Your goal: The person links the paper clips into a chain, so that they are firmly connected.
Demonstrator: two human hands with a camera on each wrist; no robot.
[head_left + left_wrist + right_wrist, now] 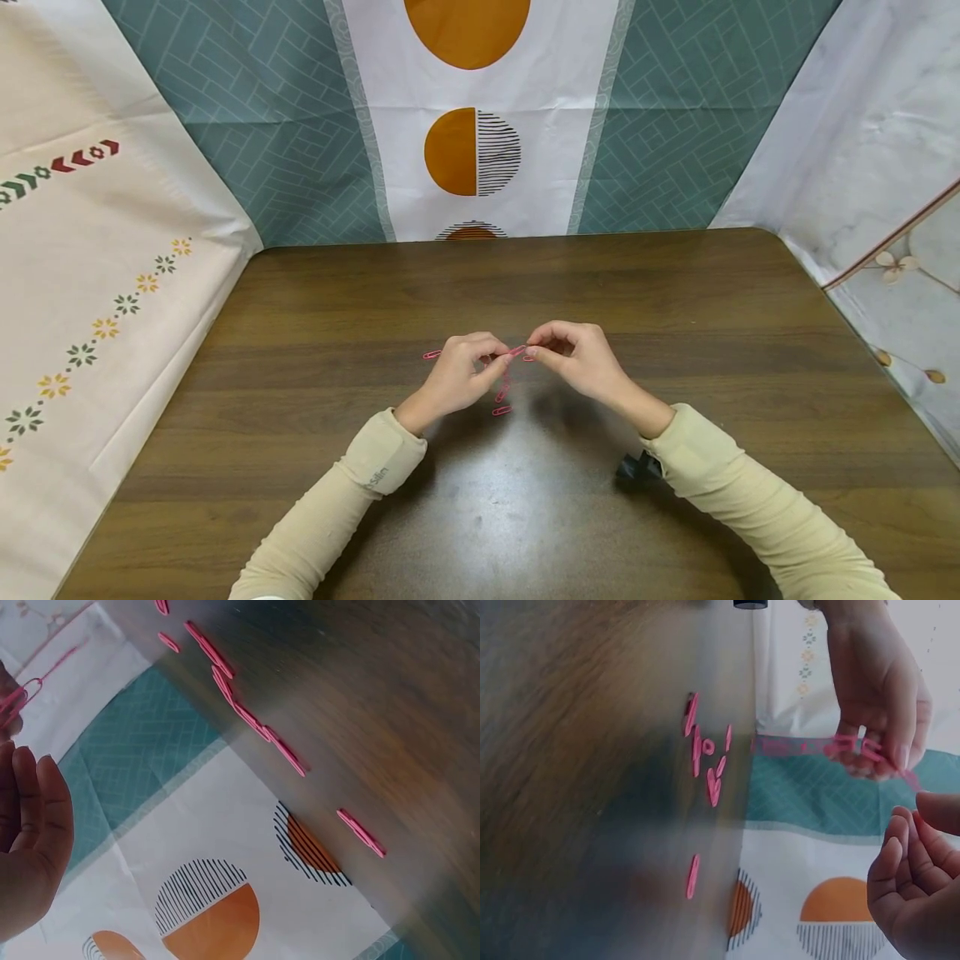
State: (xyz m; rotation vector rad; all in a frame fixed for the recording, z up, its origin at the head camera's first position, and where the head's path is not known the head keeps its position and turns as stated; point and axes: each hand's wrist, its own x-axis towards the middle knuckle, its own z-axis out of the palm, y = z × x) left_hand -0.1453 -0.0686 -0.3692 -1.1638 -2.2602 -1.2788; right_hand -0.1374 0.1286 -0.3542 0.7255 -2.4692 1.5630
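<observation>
Pink and slim, a paper clip [517,350] spans the gap between both hands, above the middle of the brown worktop [337,308]. The left hand [463,367] pinches one end between thumb and fingers; the right hand [581,358] pinches the other end with thumb and forefinger. From the left hand trails a string of pink clips [780,745], blurred in the right wrist view. More loose clips [693,876] lie scattered on the worktop below. Near the right sleeve [697,442] sits a dark object [633,469], too unclear to name.
</observation>
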